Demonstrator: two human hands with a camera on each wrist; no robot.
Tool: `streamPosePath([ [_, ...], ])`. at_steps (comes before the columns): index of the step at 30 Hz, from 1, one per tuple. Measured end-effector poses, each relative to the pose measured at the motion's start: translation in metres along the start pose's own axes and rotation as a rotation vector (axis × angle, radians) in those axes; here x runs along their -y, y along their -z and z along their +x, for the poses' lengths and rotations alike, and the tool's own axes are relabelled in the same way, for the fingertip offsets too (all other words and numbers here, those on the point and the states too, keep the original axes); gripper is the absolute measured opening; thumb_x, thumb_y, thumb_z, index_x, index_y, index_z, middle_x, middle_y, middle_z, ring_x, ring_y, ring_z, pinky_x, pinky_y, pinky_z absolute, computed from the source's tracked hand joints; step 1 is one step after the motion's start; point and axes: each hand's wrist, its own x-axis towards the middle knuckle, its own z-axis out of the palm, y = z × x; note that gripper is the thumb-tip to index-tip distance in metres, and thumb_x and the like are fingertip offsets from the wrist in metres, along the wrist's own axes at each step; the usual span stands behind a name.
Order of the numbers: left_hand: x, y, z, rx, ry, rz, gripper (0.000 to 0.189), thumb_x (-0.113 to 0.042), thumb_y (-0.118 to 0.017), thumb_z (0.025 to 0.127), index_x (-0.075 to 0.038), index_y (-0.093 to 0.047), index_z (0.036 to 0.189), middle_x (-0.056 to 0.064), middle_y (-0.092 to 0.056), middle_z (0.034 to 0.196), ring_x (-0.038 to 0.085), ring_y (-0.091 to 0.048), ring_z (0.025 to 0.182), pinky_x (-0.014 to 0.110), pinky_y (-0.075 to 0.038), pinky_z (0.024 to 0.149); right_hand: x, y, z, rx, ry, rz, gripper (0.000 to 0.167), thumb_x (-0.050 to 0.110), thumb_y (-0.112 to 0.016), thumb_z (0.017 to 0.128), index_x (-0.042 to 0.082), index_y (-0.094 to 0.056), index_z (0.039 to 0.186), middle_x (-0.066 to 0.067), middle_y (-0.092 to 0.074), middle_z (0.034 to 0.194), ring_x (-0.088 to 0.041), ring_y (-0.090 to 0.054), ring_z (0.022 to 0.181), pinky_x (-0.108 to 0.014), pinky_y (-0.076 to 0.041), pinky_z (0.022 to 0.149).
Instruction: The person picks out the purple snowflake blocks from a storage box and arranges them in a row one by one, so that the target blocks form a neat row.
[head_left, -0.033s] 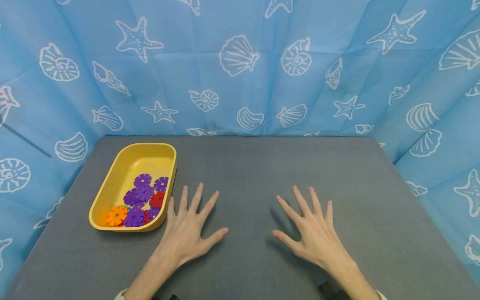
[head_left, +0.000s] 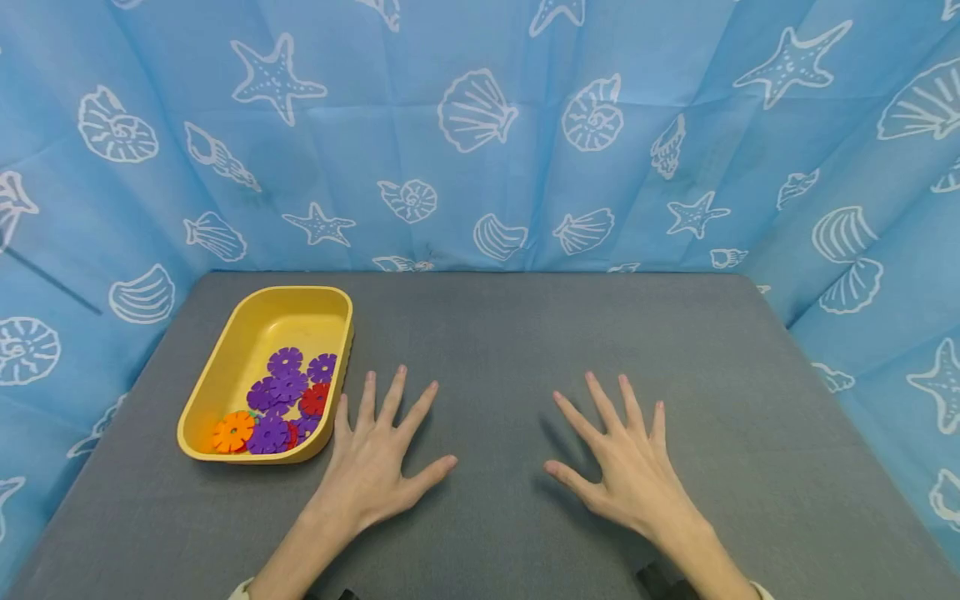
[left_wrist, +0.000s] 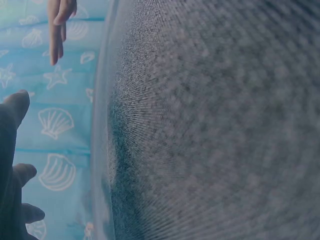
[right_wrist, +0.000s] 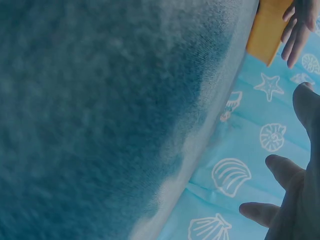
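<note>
Fingers spread and straight, my left hand (head_left: 369,462) is held palm down over the grey table, its little finger close beside the right wall of a yellow plastic tray (head_left: 288,321). Several flower-shaped notched discs lie in that tray: purple ones (head_left: 267,437), an orange one (head_left: 228,433) and red ones (head_left: 313,403). Off to the right, my right hand (head_left: 632,467) is also spread palm down, with a shadow on the cloth beside it. Neither hand holds anything. Dark fingers of each hand show at the edge of its own wrist view.
A grey cloth covers the table (head_left: 495,350). Behind it and along both sides hangs a blue curtain (head_left: 525,183) with white shells and starfish. The tray stands toward the left side of the table. Dark wrist straps (head_left: 663,581) show at the bottom edge.
</note>
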Motion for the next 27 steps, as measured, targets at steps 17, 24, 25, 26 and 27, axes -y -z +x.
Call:
streamPosePath([
  [17, -0.006, 0.015, -0.008, -0.058, -0.005, 0.001, 0.096, -0.079, -0.059, 0.084, -0.043, -0.016, 0.163, 0.007, -0.010, 0.175, 0.048, -0.007, 0.159, 0.080, -0.008, 0.118, 0.006, 0.001, 0.006, -0.087, 0.006, 0.045, 0.080, 0.060, -0.070, 0.089, 0.038, -0.037, 0.158, -0.015, -0.033, 0.167, -0.052, -0.024, 0.152, -0.083, -0.025, 0.109],
  [24, 0.012, 0.046, -0.014, -0.148, -0.040, -0.077, 0.102, -0.071, -0.069, 0.083, -0.039, -0.016, 0.164, 0.008, -0.013, 0.174, 0.045, -0.014, 0.158, 0.077, -0.012, 0.120, 0.016, 0.008, 0.014, -0.191, 0.024, 0.145, 0.076, 0.050, -0.075, 0.088, 0.033, -0.044, 0.155, -0.015, -0.040, 0.162, -0.047, -0.034, 0.149, -0.077, -0.038, 0.105],
  [25, 0.018, 0.051, -0.015, -0.167, -0.040, -0.092, 0.103, -0.069, -0.070, 0.082, -0.038, -0.015, 0.164, 0.008, -0.014, 0.174, 0.045, -0.014, 0.158, 0.077, -0.012, 0.120, 0.018, 0.010, 0.016, -0.212, 0.027, 0.163, 0.075, 0.049, -0.076, 0.088, 0.032, -0.046, 0.155, -0.014, -0.043, 0.161, -0.045, -0.038, 0.147, -0.075, -0.041, 0.103],
  [26, 0.025, 0.057, -0.016, -0.194, -0.041, -0.107, 0.104, -0.067, -0.072, 0.082, -0.036, -0.016, 0.164, 0.010, -0.015, 0.174, 0.045, -0.016, 0.157, 0.076, -0.013, 0.120, 0.020, 0.011, 0.017, -0.231, 0.028, 0.181, 0.074, 0.047, -0.076, 0.088, 0.031, -0.047, 0.154, -0.014, -0.045, 0.159, -0.044, -0.042, 0.145, -0.073, -0.045, 0.101],
  [27, 0.032, 0.062, -0.018, -0.219, -0.041, -0.120, 0.105, -0.065, -0.073, 0.082, -0.034, -0.016, 0.165, 0.011, -0.016, 0.173, 0.045, -0.016, 0.157, 0.076, -0.013, 0.120, 0.022, 0.013, 0.019, -0.247, 0.030, 0.203, 0.072, 0.046, -0.077, 0.088, 0.030, -0.048, 0.153, -0.014, -0.047, 0.157, -0.043, -0.046, 0.142, -0.071, -0.048, 0.099],
])
